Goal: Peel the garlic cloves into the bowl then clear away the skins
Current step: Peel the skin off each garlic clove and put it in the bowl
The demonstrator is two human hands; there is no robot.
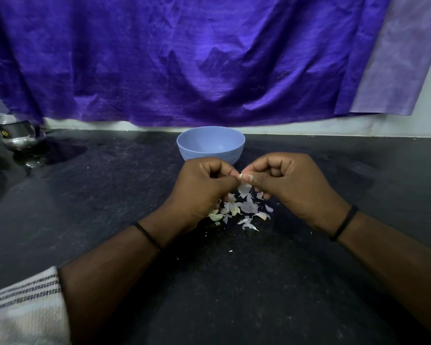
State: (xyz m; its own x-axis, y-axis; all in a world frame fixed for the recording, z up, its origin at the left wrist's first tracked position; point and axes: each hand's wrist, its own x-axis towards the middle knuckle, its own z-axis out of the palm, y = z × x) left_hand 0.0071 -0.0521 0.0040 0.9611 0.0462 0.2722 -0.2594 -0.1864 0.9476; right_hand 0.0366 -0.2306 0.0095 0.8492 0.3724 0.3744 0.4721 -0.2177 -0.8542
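A light blue bowl (210, 145) stands on the dark countertop (110, 195), just beyond my hands; its visible inside looks empty. My left hand (204, 188) and my right hand (286, 183) meet in front of it, fingers curled, both pinching one small garlic clove (240, 176) between fingertips. Below the hands lies a heap of white garlic skins (246, 207) with a few unpeeled cloves (215, 216) partly hidden under my left hand.
A steel pot (16, 134) sits at the far left of the counter by a wet patch. A purple cloth (209, 58) hangs over the wall behind the bowl. Small skin crumbs (230, 251) are scattered nearer to me.
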